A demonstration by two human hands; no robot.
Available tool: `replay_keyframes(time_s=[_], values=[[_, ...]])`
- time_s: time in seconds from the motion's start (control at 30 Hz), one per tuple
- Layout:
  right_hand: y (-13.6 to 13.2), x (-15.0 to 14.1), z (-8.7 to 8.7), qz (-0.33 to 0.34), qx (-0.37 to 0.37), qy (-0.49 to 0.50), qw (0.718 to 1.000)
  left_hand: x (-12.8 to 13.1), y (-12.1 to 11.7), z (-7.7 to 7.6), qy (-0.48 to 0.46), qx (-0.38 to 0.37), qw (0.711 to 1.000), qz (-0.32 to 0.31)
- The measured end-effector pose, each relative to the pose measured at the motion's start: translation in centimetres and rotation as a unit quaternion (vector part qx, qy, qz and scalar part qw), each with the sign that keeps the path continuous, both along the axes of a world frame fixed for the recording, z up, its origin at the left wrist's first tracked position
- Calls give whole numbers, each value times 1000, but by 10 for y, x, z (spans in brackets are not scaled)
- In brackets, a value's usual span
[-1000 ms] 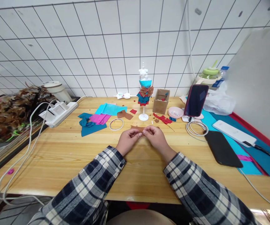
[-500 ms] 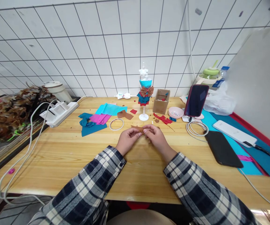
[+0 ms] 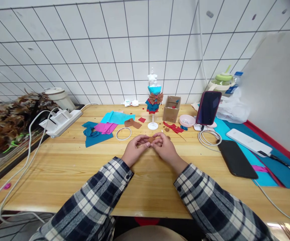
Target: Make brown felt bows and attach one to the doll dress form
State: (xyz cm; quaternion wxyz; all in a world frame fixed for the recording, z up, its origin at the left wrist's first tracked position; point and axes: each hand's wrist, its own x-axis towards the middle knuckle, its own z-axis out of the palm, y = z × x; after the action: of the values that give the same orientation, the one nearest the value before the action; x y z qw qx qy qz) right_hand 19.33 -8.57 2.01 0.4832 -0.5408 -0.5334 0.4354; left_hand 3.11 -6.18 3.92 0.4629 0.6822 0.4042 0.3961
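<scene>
Between my two hands is a small piece of brown crepe paper (image 3: 151, 139), mostly covered by the fingers. My left hand (image 3: 136, 149) pinches its left side, and my right hand (image 3: 165, 147) pinches its right side, thumbs close together. Just beyond them stands a small white mannequin (image 3: 152, 79) on a round base, wearing a blue and red ruffled paper dress with a brown bow (image 3: 156, 98). A white ring (image 3: 123, 133) lies left of my hands. Past the ring is a flat brown paper piece (image 3: 133, 123), with a small red square (image 3: 141, 119) beside it.
Teal, magenta and light blue paper (image 3: 118, 117) lies at the left. A cardboard box (image 3: 171, 109), pink bowl (image 3: 187, 121) and red scraps (image 3: 173, 127) are right of the mannequin. Further right are a propped phone (image 3: 209, 107), black phone (image 3: 237, 159) and power bank (image 3: 249, 142). A power strip (image 3: 61, 122) sits left.
My hands have drawn closer together around the brown paper, and less of it shows. My right fingers are more curled. The whole view has shifted slightly.
</scene>
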Motion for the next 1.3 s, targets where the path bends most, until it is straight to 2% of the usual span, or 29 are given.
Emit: replay_keyframes(time_s=[0.1,0.17,0.33,0.5,0.57,0.63,0.7,0.77,0.97,1.3], values=[[-2,-2,-1,8,26,-68,997,-4,3,5,104,58,993,18],[-2,-2,1,8,25,-67,997,-5,5,5,125,54,990,32],[-2,-1,6,7,-9,31,999,-2,6,-4,21,-32,998,44],[1,2,5,1,-28,31,999,0,3,-6,-8,-39,998,49],[1,7,5,3,-10,-14,1000,-1,3,-5,3,-12,999,39],[0,13,5,21,19,-89,996,-3,4,-2,62,48,997,18],[-1,18,7,45,42,-156,986,-6,5,0,139,110,984,-4],[-2,21,9,59,48,-185,980,-7,6,3,187,141,972,-19],[-5,22,13,77,73,-243,964,-11,6,8,203,167,964,-42],[-7,20,14,93,84,-250,960,-9,6,-5,277,201,939,-42]])
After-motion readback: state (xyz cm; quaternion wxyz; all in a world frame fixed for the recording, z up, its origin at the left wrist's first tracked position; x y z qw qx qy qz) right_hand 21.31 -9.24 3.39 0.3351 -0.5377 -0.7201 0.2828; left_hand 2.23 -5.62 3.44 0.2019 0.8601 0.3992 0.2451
